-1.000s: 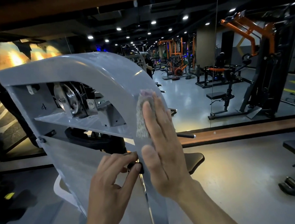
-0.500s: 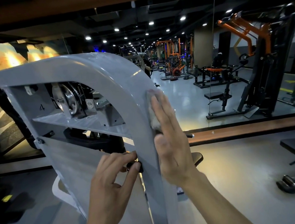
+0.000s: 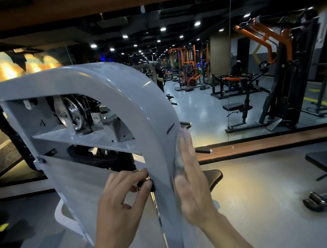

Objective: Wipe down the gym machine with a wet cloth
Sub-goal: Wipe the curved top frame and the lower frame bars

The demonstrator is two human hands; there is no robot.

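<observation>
Head view: your right hand (image 3: 192, 180) lies flat, fingers straight and close together, pressing a pale cloth (image 3: 179, 160) against the outer right edge of the grey machine cover (image 3: 119, 84). Only a blurred strip of that cloth shows along your fingers, from beside the fingertips down to beside the thumb, and it sits just below a short dark mark (image 3: 170, 128) on the curved panel. Your left hand (image 3: 117, 206) is lower and to the left, its thumb and fingers curled round a small black knob (image 3: 151, 185) at the inner edge of the same panel, so it grips that knob while the other hand holds the cloth against the metal. Through the opening in the cover you can see a shiny pulley wheel (image 3: 72, 112) with a stamped number 4 (image 3: 42, 123) on the plate to its left. Behind the cover, a wide mirror (image 3: 205, 110) shows a long hall with orange and black machines (image 3: 268, 50) under ceiling spotlights, and a dark padded bench (image 3: 323, 161) stands on the floor at the right.
</observation>
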